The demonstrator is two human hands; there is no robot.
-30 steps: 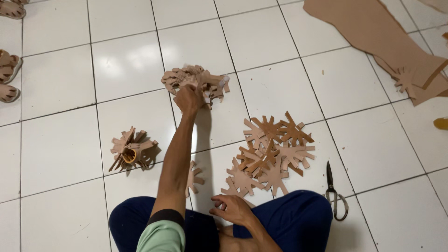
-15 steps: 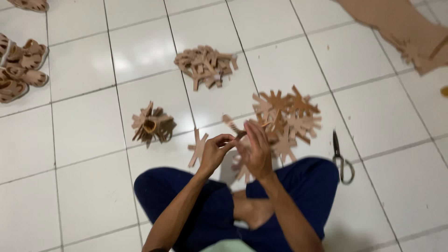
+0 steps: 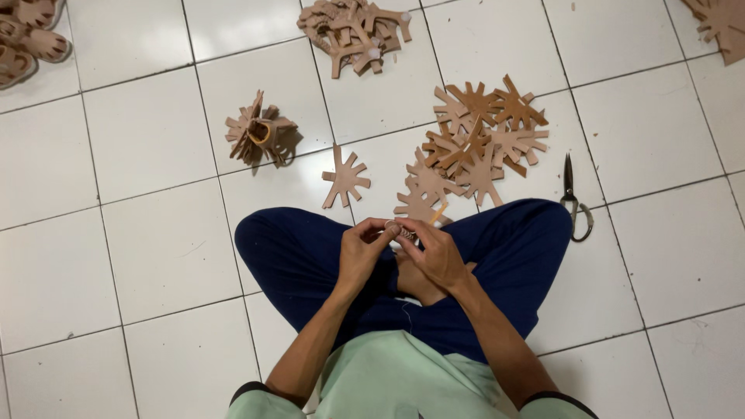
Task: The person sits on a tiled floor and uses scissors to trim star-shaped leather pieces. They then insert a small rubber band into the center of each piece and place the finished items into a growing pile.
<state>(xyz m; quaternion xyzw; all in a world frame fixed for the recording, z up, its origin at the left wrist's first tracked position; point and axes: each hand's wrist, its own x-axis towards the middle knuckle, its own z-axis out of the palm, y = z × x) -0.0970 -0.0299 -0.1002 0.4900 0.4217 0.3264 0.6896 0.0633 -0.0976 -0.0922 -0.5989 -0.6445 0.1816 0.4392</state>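
Note:
I sit cross-legged on a white tiled floor. My left hand (image 3: 363,250) and my right hand (image 3: 431,250) meet above my lap, and their fingertips pinch a small pale thing (image 3: 401,230) that is too small to name. Just past my knees lies a heap of tan star-shaped cut-outs (image 3: 473,147). One single cut-out (image 3: 345,178) lies flat to the left of the heap. A bundled cut-out with a ring in it (image 3: 261,136) stands farther left. A second pile of folded tan pieces (image 3: 353,29) lies at the far edge.
Black scissors (image 3: 574,202) lie on the floor beside my right knee. Brown sandals (image 3: 31,39) sit at the top left corner. A sheet of tan material (image 3: 718,23) shows at the top right corner.
One second ago my left arm reached out to the far pile. Both hands have since drawn back together over my lap, and the view has tilted down toward my legs.

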